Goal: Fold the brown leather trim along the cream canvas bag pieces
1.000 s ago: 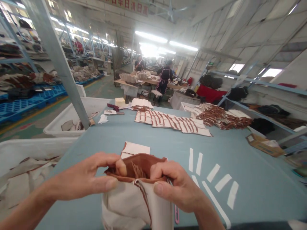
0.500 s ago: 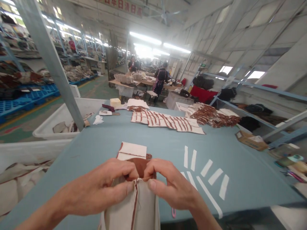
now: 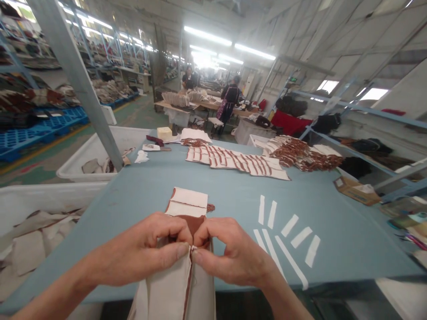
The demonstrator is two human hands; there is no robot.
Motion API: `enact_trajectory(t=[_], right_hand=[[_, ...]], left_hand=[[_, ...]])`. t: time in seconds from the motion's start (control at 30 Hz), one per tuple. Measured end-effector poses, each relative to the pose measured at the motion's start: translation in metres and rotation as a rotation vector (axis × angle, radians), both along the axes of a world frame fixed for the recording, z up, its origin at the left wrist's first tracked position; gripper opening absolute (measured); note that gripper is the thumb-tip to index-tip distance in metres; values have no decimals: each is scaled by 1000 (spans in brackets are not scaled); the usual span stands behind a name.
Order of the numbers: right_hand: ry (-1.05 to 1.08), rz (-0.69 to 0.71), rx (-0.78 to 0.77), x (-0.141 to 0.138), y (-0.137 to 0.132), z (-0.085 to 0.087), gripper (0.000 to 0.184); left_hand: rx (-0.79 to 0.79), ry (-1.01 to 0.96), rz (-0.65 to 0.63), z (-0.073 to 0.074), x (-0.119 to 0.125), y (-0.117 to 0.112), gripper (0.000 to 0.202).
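Note:
Both hands pinch the top edge of a cream fabric piece with a brown-edged seam down its middle and a brown inside. My left hand grips the edge just left of the seam, thumb in front and fingers curled behind. On the other side of the seam my right hand pinches the same edge, its thumb close to the left one. The lower part of the piece hangs at the table's front edge. Just beyond the hands lies another cream panel with brown edging.
White strips are spread on the blue-green table at right. Overlapping cream and brown pieces lie farther back, beside a heaped pile. White bins stand left, near a metal post. A cardboard box sits at right.
The right hand has moved left, bringing its thumb closer to the left thumb at the seam. The camera view has shifted slightly. Both hands keep their pinch.

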State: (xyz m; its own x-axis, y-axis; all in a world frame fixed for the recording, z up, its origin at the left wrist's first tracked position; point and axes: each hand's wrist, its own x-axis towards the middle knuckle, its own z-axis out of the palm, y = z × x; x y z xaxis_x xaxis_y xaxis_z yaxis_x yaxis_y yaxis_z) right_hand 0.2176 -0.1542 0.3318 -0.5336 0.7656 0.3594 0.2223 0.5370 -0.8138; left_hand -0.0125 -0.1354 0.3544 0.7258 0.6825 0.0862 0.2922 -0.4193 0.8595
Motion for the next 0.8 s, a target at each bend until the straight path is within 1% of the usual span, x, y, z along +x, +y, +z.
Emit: enact_trajectory(t=[0.1,0.2,0.27,0.33,0.57,0.67,0.73,0.8], right_hand=[[-49,-54,82,-3,-4,2,13],[-69,-93,147,-5,-8,0,14],[-74,-103,156,-6,-10,-3,14],[-84,-111,149,-7,-10,-6,14],[-77,-109,81,-8,-10,-10,14],[-71,-105,83,-9,-11,-12,14],[-79,-99,97,-9,-12,-13,13],[-90,-98,105,-10,-14,-13,12]], left_hand=[[-36,8,2,-2,-3,-1,27],[-117,18,8,-3,-2,-2,28],[-168,30,28,-3,0,-3,26],[-181,55,56,-3,2,-3,24],[-150,101,120,-5,4,-6,21],[-145,92,147,-6,5,-10,20],[-84,114,171,-6,6,-14,17],[32,160,197,-7,5,-20,15]])
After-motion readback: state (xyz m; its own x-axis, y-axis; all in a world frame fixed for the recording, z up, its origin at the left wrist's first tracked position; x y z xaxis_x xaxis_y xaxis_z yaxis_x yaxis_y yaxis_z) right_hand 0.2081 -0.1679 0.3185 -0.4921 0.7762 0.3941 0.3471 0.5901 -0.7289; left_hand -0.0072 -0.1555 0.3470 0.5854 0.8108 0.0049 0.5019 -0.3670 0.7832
